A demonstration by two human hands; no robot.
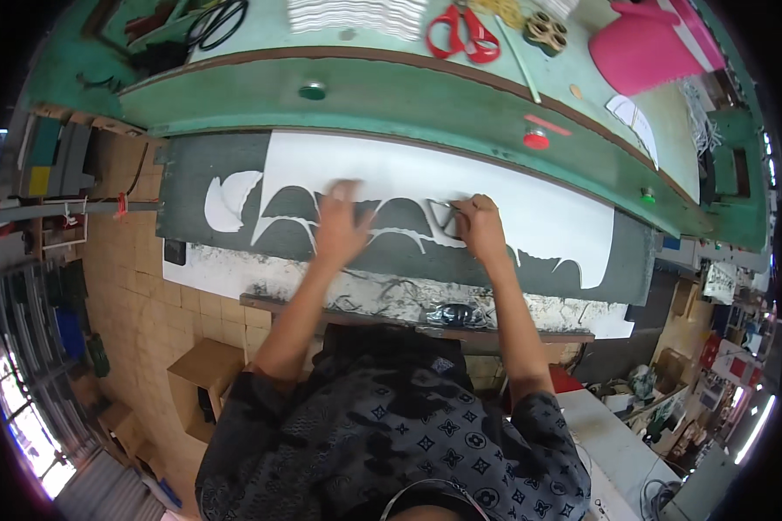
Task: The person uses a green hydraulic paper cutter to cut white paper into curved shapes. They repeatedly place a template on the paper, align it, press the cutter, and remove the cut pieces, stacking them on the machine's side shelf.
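A white sheet (365, 161) lies on a dark grey cutting pad (630, 252), with a row of arched cut-outs along its near edge. My left hand (343, 227), smeared by motion, is over the sheet's cut edge; its thumb stands apart from the fingers and nothing shows in it. My right hand (482, 224) is closed on the right side of a thin, dark-edged curved frame, which looks like a cutting die (446, 219). This frame is blurred and partly hidden by the fingers. White cut pieces (233, 201) overlap on the pad left of the sheet.
Beyond the pad stands a green machine beam (391, 95) with a green button (312, 90) and a red button (536, 138). Its top holds red scissors (462, 36), a pink container (652, 48) and stacked white pieces (356, 16). A scrap-strewn ledge (365, 295) runs along the near side.
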